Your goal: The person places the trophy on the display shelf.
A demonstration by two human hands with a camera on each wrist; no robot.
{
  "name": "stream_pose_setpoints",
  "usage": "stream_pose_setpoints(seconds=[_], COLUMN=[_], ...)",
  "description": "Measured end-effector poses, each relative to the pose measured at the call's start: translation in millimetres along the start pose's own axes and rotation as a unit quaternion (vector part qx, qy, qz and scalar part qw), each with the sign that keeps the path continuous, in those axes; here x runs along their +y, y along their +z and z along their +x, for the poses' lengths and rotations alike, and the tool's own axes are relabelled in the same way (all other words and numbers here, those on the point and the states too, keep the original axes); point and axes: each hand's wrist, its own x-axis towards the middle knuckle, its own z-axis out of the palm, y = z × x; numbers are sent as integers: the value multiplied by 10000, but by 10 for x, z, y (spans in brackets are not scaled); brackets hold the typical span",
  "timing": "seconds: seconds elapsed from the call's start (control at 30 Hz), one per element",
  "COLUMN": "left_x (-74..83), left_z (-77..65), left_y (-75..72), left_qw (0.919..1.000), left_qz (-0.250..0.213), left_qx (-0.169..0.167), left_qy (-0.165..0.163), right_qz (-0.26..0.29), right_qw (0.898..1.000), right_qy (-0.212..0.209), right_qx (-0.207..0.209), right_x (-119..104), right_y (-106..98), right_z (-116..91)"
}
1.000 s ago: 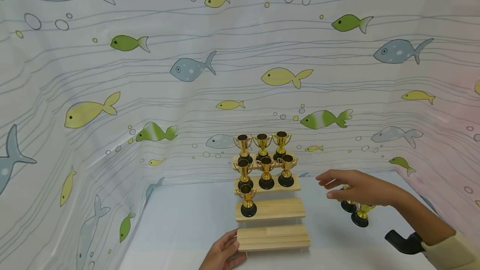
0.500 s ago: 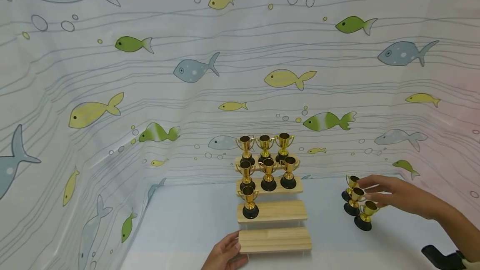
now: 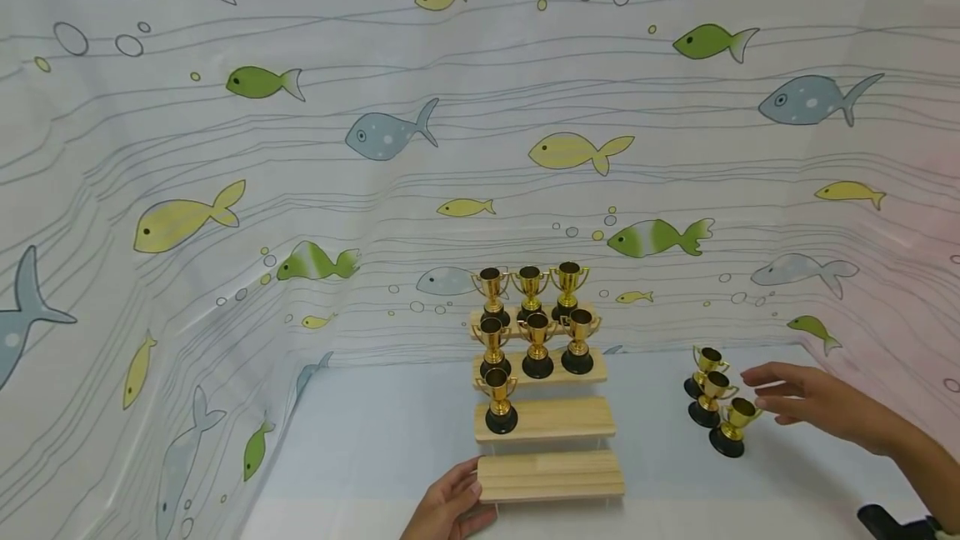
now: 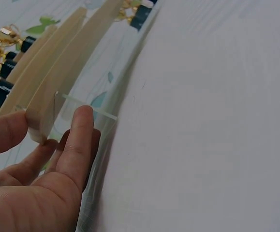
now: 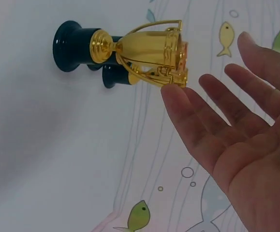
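My left hand (image 3: pixel 447 503) pinches the left end of the lowest wooden shelf (image 3: pixel 551 477) of a stepped display stand. In the left wrist view, the thumb and a finger lie at the end of that shelf (image 4: pixel 57 92), other fingers spread near a clear support. Over at the right, my right hand (image 3: pixel 828 407) hovers with fingers loosely extended beside a group of three gold trophy cups with black bases. Its fingertips are close to the nearest trophy (image 3: pixel 737 427), and nothing is in its grasp. The right wrist view shows a fingertip right by that trophy's handle (image 5: pixel 149 48).
Three trophies stand on the top shelf and three on the second. One trophy (image 3: pixel 498 398) stands at the left of the third shelf (image 3: pixel 562 421). A fish-patterned curtain (image 3: pixel 480 65) rises behind and around the white table (image 3: pixel 360 440).
My right hand has moved right, away from the stand, to the loose trophies, then drawn slightly back to their right side. My left hand has stayed on the lowest shelf.
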Motion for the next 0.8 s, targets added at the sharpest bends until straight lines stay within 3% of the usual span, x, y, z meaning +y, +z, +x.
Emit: stream_pose_setpoints(seconds=[0.23, 0.47, 0.8], left_x=[28, 18, 4], left_z=[1, -6, -5], left_y=[3, 9, 3], left_qw=[10000, 10000, 10000], left_qz=[-44, -24, -12], left_qx=[-56, 16, 11], left_qy=[41, 10, 11], right_qz=[351, 405, 714], right_qw=[9993, 9987, 9971], right_qy=[74, -110, 151], right_qx=[-145, -305, -208], right_x=[120, 223, 334], right_y=[80, 171, 310], right_z=[61, 97, 144])
